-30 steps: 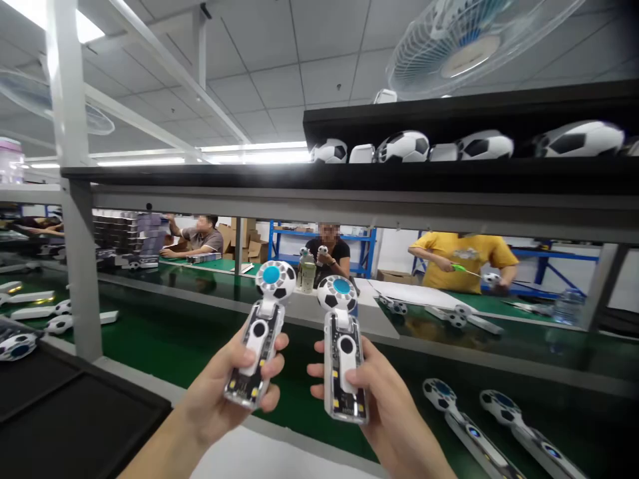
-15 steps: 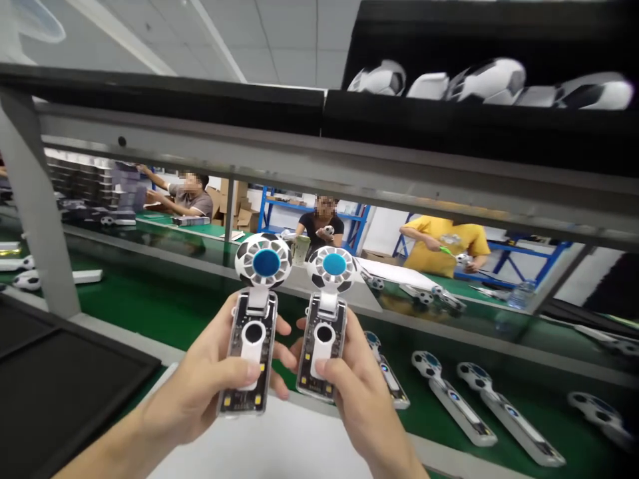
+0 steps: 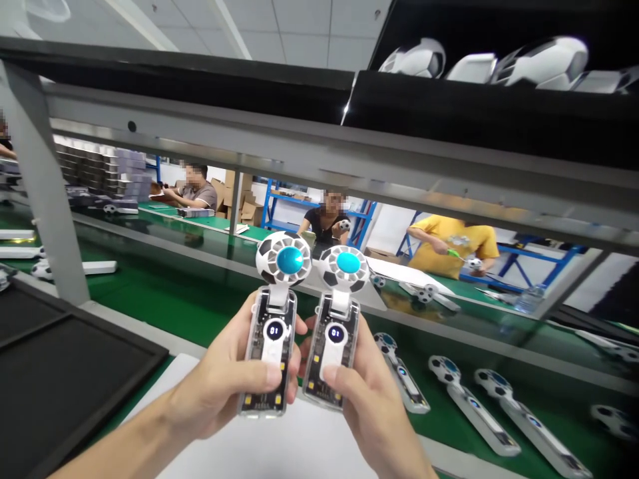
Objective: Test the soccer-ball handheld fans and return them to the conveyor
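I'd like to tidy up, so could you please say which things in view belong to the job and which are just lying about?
In the job:
left soccer-ball fan, in the left hand
right soccer-ball fan, in the right hand
probably the matching fans at right

Seemingly just lying about:
clear plastic bottle
cardboard boxes

Both hands [image 3: 229, 372] are gripping soccer-ball gadgets [image 3: 273, 313] at 6 o'clock, screens [image 3: 274, 330] reading 01, while some lookalikes [image 3: 466, 402] are chilling around 4 o'clock.
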Tool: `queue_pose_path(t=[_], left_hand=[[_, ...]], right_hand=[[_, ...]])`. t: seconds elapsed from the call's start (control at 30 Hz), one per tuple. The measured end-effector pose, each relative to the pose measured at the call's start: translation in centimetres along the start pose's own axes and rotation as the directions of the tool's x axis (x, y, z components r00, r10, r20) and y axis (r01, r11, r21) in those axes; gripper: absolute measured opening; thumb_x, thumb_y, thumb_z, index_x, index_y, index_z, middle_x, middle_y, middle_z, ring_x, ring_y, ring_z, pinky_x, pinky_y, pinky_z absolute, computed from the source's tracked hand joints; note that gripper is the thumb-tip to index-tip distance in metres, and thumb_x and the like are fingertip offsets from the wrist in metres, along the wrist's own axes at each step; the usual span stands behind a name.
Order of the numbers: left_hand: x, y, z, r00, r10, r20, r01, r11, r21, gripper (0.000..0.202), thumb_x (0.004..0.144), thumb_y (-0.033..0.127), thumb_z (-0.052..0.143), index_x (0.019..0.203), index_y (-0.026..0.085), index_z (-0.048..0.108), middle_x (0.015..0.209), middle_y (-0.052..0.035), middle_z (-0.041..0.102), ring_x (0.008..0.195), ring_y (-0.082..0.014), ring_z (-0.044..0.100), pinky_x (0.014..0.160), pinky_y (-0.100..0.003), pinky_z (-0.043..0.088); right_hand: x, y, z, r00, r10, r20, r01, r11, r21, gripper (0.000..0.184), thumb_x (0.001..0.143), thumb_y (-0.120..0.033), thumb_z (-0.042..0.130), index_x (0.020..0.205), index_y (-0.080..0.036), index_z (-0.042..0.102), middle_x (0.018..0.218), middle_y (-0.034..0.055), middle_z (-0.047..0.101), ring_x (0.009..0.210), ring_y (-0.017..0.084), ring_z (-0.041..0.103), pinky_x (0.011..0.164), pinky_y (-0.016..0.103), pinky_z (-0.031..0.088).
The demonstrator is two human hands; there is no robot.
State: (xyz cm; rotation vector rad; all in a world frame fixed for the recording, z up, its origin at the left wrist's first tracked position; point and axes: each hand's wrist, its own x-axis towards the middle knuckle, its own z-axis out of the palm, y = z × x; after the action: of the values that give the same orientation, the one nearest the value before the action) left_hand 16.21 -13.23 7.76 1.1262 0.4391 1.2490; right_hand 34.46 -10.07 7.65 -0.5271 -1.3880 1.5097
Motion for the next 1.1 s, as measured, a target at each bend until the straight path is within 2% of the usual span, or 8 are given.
queue_pose_path(t=[0.13, 0.2, 0.3, 0.4, 0.63, 0.97, 1.1], left_hand=[[0.0, 0.2, 0.1, 1.0, -0.003, -0.004, 0.003, 1.0, -0.007, 0.051, 0.063, 0.017, 0.078, 0.108, 0.024, 0.055, 0.08, -0.0016, 0.064, 0.065, -0.0152, 0.062, 0.061, -0.027, 0.046], [0.0, 0.2, 0.1, 1.0, 0.009, -0.003, -0.01, 1.0, -0.005, 0.052, 0.062, 0.016, 0.078, 0.108, 0.024, 0.054, 0.079, -0.0011, 0.064, 0.063, -0.0147, 0.061, 0.059, -0.026, 0.046], [0.0, 0.1, 0.3, 1.0, 0.023, 0.014, -0.023, 1.0, -0.007, 0.047, 0.068, 0.02, 0.077, 0.108, 0.023, 0.054, 0.081, -0.0018, 0.065, 0.063, -0.0149, 0.063, 0.06, -0.027, 0.048], [0.0, 0.0, 0.4, 0.999, 0.031, 0.017, -0.031, 0.999, -0.012, 0.038, 0.075, 0.024, 0.074, 0.107, 0.022, 0.053, 0.078, -0.0021, 0.065, 0.061, -0.0139, 0.063, 0.06, -0.026, 0.048], [0.0, -0.2, 0.2, 0.999, 0.014, 0.029, -0.013, 0.999, -0.044, 0.038, 0.077, 0.026, 0.074, 0.109, 0.022, 0.054, 0.08, -0.0017, 0.064, 0.062, -0.0139, 0.063, 0.057, -0.024, 0.048], [-0.5, -0.3, 0.6, 0.997, 0.005, 0.075, 0.003, 0.995, -0.104, 0.039, 0.076, 0.027, 0.074, 0.11, 0.022, 0.056, 0.081, -0.002, 0.063, 0.061, -0.0144, 0.063, 0.056, -0.023, 0.046], [-0.6, 0.0, 0.5, 0.997, 0.004, 0.072, 0.004, 0.994, -0.111, 0.04, 0.076, 0.027, 0.075, 0.111, 0.022, 0.056, 0.08, -0.0014, 0.062, 0.061, -0.0144, 0.064, 0.056, -0.024, 0.047]], right_hand=[[-0.1, -0.2, 0.4, 1.0, 0.02, -0.024, -0.021, 0.999, -0.027, 0.081, 0.074, -0.031, 0.071, 0.145, -0.028, 0.033, 0.114, 0.0079, 0.066, 0.1, 0.029, 0.065, 0.08, 0.04, 0.054], [0.0, -0.2, 0.5, 1.0, 0.022, -0.011, -0.022, 1.0, -0.005, 0.083, 0.074, -0.032, 0.073, 0.146, -0.029, 0.032, 0.117, 0.0085, 0.065, 0.1, 0.03, 0.065, 0.078, 0.04, 0.054], [0.0, -0.1, 0.5, 1.0, 0.018, 0.001, -0.018, 0.999, 0.037, 0.079, 0.078, -0.03, 0.072, 0.146, -0.028, 0.033, 0.112, 0.0089, 0.067, 0.094, 0.028, 0.066, 0.073, 0.038, 0.054], [0.0, 0.0, 0.3, 1.0, 0.003, -0.01, -0.003, 0.997, 0.08, 0.072, 0.081, -0.027, 0.07, 0.144, -0.029, 0.037, 0.114, 0.0084, 0.067, 0.095, 0.028, 0.066, 0.075, 0.04, 0.055], [0.1, 0.3, -0.5, 0.998, -0.046, -0.039, 0.046, 0.999, 0.006, 0.061, 0.082, -0.029, 0.069, 0.137, -0.026, 0.044, 0.11, 0.008, 0.067, 0.093, 0.024, 0.064, 0.075, 0.033, 0.055], [-0.2, 0.3, -0.5, 0.997, -0.071, 0.0, 0.071, 0.997, 0.027, 0.07, 0.082, -0.026, 0.067, 0.144, -0.028, 0.034, 0.119, 0.0076, 0.063, 0.099, 0.023, 0.062, 0.078, 0.033, 0.054], [-0.2, 0.2, -0.2, 0.996, -0.084, -0.037, 0.084, 0.996, -0.001, 0.065, 0.082, -0.028, 0.069, 0.139, -0.027, 0.038, 0.117, 0.0066, 0.064, 0.096, 0.021, 0.062, 0.079, 0.031, 0.054]])
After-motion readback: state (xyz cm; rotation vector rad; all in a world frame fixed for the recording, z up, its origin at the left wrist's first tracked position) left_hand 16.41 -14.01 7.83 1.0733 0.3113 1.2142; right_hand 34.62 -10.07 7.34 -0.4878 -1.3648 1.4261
